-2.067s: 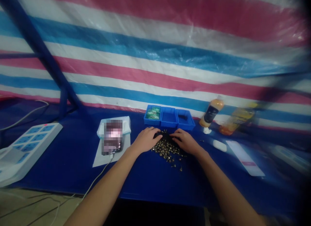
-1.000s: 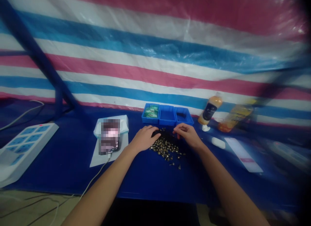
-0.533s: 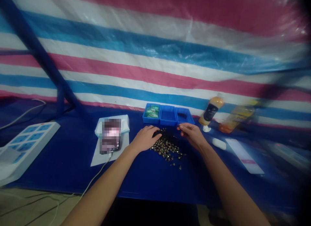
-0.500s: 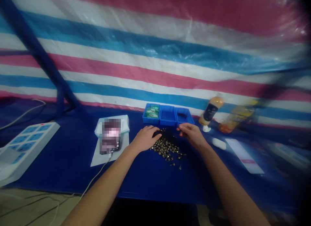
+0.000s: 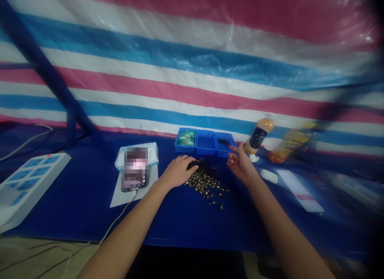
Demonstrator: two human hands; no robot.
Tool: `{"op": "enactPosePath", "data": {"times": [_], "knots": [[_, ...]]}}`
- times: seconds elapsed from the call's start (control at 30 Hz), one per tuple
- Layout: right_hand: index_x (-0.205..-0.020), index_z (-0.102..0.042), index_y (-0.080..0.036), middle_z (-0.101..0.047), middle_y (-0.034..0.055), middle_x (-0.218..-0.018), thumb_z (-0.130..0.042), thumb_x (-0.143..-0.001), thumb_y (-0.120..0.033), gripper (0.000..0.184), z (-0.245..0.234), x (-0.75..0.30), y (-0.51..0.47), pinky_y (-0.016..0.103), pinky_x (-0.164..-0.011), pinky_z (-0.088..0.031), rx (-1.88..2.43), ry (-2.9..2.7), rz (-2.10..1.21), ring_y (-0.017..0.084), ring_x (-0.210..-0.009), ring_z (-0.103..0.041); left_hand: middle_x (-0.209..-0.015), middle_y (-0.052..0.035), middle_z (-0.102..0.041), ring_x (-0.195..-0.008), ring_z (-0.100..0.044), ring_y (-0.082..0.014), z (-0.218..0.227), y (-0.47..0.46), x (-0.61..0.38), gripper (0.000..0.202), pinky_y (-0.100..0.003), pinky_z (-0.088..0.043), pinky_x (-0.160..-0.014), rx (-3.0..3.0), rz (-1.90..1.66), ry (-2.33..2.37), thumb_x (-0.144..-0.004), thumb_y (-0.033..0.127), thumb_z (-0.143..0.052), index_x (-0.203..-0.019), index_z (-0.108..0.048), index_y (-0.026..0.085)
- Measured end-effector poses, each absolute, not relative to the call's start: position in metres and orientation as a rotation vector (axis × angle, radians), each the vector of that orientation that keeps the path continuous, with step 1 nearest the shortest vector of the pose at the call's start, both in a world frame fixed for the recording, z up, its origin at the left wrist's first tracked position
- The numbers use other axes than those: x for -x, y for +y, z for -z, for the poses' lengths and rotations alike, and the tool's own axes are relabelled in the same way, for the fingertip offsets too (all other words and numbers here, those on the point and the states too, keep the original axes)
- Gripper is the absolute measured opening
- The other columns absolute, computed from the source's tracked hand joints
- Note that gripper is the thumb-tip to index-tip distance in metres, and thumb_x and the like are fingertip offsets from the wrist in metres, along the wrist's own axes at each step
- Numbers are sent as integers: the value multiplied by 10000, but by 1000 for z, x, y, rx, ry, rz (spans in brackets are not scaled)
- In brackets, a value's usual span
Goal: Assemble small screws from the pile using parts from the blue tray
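Observation:
My left hand lies at the left edge of a pile of small brass-coloured screws, thumb apart from the bent fingers, and looks open. Dark small pieces lie at the far side of this pile, close to the left fingertips. My right hand is raised at the front right corner of the right blue bin. Its thumb and forefinger come together over the bin's edge while the other fingers curl in. What they pinch, if anything, is too small to make out. Something dark lies in that bin.
Beside it stand a middle blue bin and a left one with green packets. Two drink bottles, a white case and a pale phone are rightward. Leftward are a cabled phone and a power strip.
My right hand has moved from above the pile's right side, up and rightward to the right bin. My left hand has stayed by the pile.

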State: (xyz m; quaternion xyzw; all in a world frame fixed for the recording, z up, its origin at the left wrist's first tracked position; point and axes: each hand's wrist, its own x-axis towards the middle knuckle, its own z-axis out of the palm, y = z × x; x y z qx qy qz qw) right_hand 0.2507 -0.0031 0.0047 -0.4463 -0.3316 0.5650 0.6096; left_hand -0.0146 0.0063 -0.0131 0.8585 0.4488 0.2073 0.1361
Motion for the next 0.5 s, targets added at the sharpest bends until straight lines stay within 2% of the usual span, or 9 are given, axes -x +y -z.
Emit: {"op": "enactPosePath", "data": {"times": [0.1,0.17,0.27,0.4,0.5], "knots": [[-1009,-532,-255,-581,-30,-664,-630,-752,-655,486,-2,-260,0,241,-446,-398,1076,-752,-1202,93,-450,-450,-1203,-70,-621,-1129,-549,-249,13,6,15,460,-427,-424,-975,-2483,-603,1295,-951,545,-358,-1218,-590,251],[-1018,-566,-244,-576,-38,-653,-683,-730,-586,462,2,-264,1,231,-437,-377,1164,-856,-1115,89,-447,-453,-1203,-71,-621,-1131,-548,-250,13,6,14,464,-427,-422,-977,-2481,-603,1296,-949,548,-359,-1217,-593,250],[-993,-640,-200,-581,-22,-634,-671,-750,-530,411,6,-267,-1,233,-450,-358,1325,-1261,-952,105,-477,-474,-1198,-72,-622,-1129,-548,-247,13,6,14,464,-422,-420,-980,-2480,-594,1301,-947,547,-364,-1214,-595,247],[-992,-716,-215,-661,30,-813,-616,-833,-396,261,7,-260,-8,284,-616,-441,1346,-1994,-685,139,-639,-545,-1198,-68,-623,-1127,-547,-246,13,6,14,449,-424,-415,-985,-2486,-603,1304,-946,542,-373,-1210,-594,254],[-1031,-728,-242,-666,47,-904,-580,-876,-324,230,8,-251,-12,306,-710,-455,1335,-2183,-476,153,-719,-576,-1196,-66,-624,-1126,-546,-252,13,6,14,445,-426,-416,-981,-2484,-607,1308,-943,542,-380,-1209,-596,259]]}}
